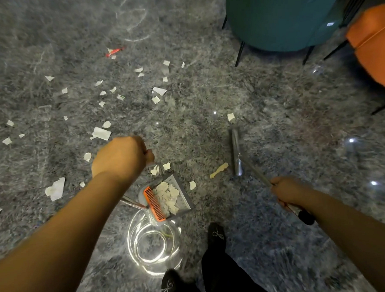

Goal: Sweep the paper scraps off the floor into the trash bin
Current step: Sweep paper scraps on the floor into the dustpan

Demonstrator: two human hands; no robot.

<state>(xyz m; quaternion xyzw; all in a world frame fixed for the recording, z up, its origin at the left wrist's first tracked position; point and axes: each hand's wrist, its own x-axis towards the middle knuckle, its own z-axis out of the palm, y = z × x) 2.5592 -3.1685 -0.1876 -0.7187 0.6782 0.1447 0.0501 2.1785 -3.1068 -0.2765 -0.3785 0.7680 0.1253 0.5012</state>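
Already some scraps (168, 197) are being carried in the dustpan (185, 204), gripped by the left hand (121, 158); the right hand (286, 191) is clamped on the broom (236, 152), while many scraps are lying far left.

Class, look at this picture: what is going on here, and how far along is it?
A person is sweeping paper scraps off a grey floor. The left hand grips the dustpan's handle; the dustpan already holds a heap of scraps and hangs above a clear trash bin. The right hand holds the broom, its head resting on the floor. Many scraps still lie scattered ahead, along with a red wrapper, so the job is only partly done.
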